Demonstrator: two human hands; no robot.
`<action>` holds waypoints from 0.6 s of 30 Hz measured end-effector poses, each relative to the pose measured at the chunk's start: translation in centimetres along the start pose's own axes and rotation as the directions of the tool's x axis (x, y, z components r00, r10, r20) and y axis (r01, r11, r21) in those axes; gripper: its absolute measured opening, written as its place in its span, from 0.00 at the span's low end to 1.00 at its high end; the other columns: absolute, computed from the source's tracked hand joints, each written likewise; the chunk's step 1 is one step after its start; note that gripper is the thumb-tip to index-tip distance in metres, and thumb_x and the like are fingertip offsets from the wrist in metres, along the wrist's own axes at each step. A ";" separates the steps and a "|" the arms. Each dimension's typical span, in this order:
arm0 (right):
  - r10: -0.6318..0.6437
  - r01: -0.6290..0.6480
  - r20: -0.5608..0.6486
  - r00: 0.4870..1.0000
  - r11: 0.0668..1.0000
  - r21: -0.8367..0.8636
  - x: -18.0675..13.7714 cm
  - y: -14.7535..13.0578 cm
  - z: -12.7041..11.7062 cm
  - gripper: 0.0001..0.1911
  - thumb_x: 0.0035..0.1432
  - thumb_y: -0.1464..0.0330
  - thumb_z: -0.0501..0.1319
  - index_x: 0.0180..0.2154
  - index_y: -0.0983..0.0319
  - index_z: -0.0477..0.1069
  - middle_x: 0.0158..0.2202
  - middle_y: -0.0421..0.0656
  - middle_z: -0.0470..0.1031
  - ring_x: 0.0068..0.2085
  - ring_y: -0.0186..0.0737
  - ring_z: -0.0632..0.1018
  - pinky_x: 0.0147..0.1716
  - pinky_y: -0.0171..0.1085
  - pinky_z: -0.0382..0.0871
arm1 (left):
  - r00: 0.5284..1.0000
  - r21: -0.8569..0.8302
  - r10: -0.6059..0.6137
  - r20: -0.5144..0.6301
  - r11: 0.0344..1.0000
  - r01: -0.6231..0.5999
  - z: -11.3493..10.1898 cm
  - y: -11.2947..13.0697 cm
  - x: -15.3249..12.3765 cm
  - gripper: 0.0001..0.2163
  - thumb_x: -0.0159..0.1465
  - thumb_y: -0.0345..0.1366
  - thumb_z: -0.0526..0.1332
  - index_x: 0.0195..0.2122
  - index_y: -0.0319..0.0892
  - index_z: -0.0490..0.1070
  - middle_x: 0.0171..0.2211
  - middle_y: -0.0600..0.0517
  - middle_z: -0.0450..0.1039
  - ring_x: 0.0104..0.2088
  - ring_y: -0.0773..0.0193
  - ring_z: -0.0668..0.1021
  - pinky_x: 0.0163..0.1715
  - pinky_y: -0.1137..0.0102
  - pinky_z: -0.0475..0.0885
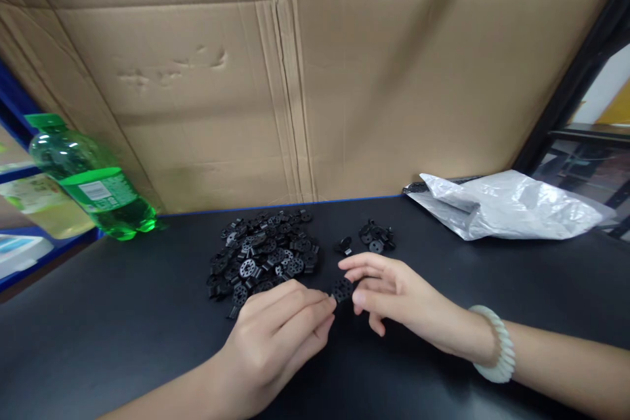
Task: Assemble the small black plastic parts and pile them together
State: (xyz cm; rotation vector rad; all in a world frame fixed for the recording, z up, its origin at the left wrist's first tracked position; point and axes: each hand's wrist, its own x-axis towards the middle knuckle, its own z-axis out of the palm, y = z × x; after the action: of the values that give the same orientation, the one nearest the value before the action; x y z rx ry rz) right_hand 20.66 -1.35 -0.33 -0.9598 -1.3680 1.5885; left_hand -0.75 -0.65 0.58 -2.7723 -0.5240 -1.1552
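Observation:
My left hand (278, 335) is closed in a pinch on the edge of a small black plastic disc with holes (342, 289), held above the dark table. Just right of that disc is my right hand (401, 292), its fingers apart and curved; the fingertips are close to the disc, and I cannot tell if they touch it. Behind my left hand lies a heap of similar black plastic parts (270, 251), round and perforated with small tabs. A smaller cluster of black parts (377, 236) sits beyond my right hand, with a single black part (344, 246) beside it.
A green soda bottle (93, 177) stands at the left, by a blue-framed shelf (20, 177). At the back right lies a crumpled silvery plastic bag (512, 207). Cardboard (394, 79) walls off the far edge of the black table (162, 315).

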 end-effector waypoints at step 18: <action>-0.127 0.134 0.180 0.975 0.991 -0.028 -0.9 1.0 1.5 0.10 0.59 0.64 0.61 0.37 0.65 0.69 0.27 0.38 0.66 0.25 0.29 0.71 0.22 0.28 0.71 | 0.893 -0.494 -0.450 0.010 0.774 0.396 0.7 1.1 0.6 0.13 0.55 0.26 0.67 0.40 0.44 0.73 0.38 0.50 0.77 0.41 0.61 0.79 0.41 0.70 0.76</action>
State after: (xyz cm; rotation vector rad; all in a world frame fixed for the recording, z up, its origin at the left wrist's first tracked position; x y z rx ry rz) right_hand 19.50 -2.88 -1.08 -0.7484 -1.5577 1.5825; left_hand 0.53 -1.38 0.59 -3.0607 -1.0198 -1.7407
